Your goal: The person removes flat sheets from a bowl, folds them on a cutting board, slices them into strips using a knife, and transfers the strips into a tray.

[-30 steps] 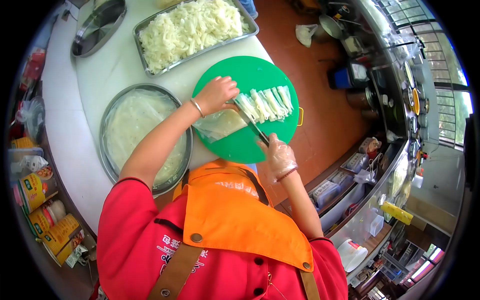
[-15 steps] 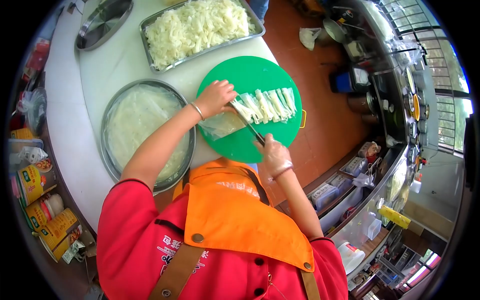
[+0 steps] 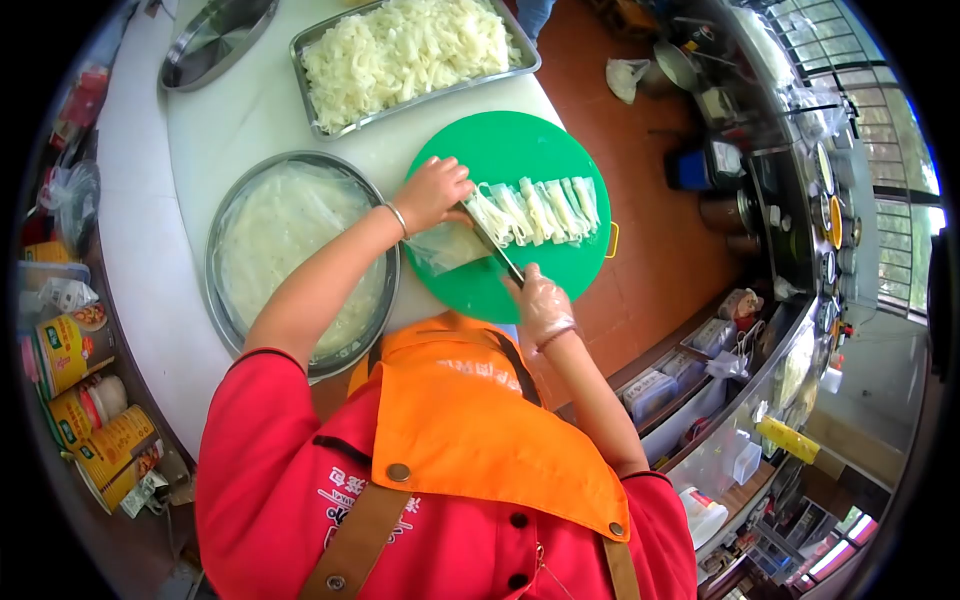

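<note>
My right hand (image 3: 542, 303), in a clear plastic glove, is closed around the handle of a knife (image 3: 492, 245). The blade slants up and left across the green round cutting board (image 3: 540, 150). My left hand (image 3: 438, 190) has its fingers bent down beside the blade's far end, on a folded noodle sheet (image 3: 445, 247); its fingertips are partly hidden. Translucent uncut sheet shows below that hand, left of the blade. Cut white noodle strips (image 3: 540, 210) lie in a row on the board, right of the knife.
A metal tray (image 3: 420, 95) heaped with cut noodles stands beyond the board. Left of the board, a round metal pan (image 3: 215, 300) holds whole sheets. Another round pan (image 3: 195, 75) lies farther back on the white table (image 3: 225, 130). The board's yellow handle (image 3: 614, 240) overhangs the table edge.
The whole view has shifted slightly to one side. The knife stays at nearly the same place against the noodles, with both hands in much the same positions.
</note>
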Motion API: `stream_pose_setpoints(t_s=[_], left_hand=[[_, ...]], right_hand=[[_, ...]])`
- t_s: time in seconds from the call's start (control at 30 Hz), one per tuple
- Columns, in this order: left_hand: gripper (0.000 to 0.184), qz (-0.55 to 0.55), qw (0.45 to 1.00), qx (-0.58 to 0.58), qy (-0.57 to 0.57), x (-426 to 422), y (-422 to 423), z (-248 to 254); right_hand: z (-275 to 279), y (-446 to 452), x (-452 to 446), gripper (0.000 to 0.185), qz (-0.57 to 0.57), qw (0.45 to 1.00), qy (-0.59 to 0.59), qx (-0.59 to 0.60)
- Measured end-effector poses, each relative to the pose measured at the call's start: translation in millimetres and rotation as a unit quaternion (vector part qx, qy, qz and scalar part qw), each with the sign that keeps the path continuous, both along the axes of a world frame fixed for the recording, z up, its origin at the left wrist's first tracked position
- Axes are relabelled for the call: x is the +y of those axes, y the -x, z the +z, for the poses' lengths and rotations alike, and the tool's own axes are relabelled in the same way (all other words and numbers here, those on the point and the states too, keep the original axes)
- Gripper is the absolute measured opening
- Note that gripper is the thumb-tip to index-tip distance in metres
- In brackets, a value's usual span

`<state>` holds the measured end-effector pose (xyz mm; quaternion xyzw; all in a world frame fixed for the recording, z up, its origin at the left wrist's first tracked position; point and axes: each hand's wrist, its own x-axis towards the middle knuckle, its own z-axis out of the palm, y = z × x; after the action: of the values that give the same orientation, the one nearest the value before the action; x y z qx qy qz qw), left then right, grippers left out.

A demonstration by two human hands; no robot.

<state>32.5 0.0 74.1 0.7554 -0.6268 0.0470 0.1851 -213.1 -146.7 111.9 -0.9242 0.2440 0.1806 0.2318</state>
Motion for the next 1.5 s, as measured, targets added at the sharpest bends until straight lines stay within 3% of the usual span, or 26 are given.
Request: stream_pose_setpoints(t_s=[0.23, 0.33, 0.47, 0.57, 0.73, 0.93, 1.03, 1.1, 1.23, 1.33, 1.5], left_hand=[[0.044, -0.009, 0.993, 0.055, -0.1, -10.9, -32.2, 10.5], [0.042, -0.007, 0.999, 0.035, -0.024, 1.2, -13.5, 26.4], [0.045, 0.011, 1.0, -0.014, -0.007, 11.6, -4.0, -7.7], [0.042, -0.014, 0.999, 0.024, -0.022, 3.3, -25.9, -5.1], [0.045, 0.006, 0.998, 0.059, -0.023, 14.0, -13.0, 18.1], [0.045, -0.014, 1.0, 0.018, -0.012, 14.4, -14.4, -7.0], [0.045, -0.012, 0.997, 0.052, -0.056, 12.2, -29.9, 10.7], [0.045, 0.001, 0.997, 0.064, -0.041, 19.4, -19.9, 26.3], [0.044, 0.003, 0.999, 0.045, -0.004, 32.4, 1.1, 9.6], [0.043, 0.0, 1.0, 0.02, -0.003, 28.4, -9.1, -1.2], [0.044, 0.008, 0.998, 0.059, -0.025, 33.0, -8.4, 29.8]], right_hand=[[8.1, -26.8, -6.6, 0.049, 0.004, 0.999, 0.005, -0.039], [34.4, -13.1, -2.8, 0.046, 0.018, 1.0, 0.009, -0.024], [-19.1, -4.0, 9.8, 0.047, 0.02, 0.999, 0.015, -0.037], [8.3, -30.6, 8.8, 0.045, -0.025, 0.999, -0.03, 0.01], [35.3, -16.2, 5.4, 0.047, 0.037, 0.999, 0.012, -0.036], [-11.1, -24.5, 11.8, 0.044, 0.032, 0.999, 0.009, -0.031], [18.1, -26.3, 12.2, 0.042, 0.066, 0.997, 0.017, -0.036], [40.4, -25.1, 15.8, 0.041, 0.012, 1.0, -0.004, -0.006], [10.9, -4.9, 25.5, 0.042, 0.107, 0.994, 0.028, -0.025], [-10.0, -24.4, 20.7, 0.043, 0.049, 0.998, 0.015, -0.033], [35.0, -15.4, 21.5, 0.045, 0.04, 0.999, 0.003, -0.03]])
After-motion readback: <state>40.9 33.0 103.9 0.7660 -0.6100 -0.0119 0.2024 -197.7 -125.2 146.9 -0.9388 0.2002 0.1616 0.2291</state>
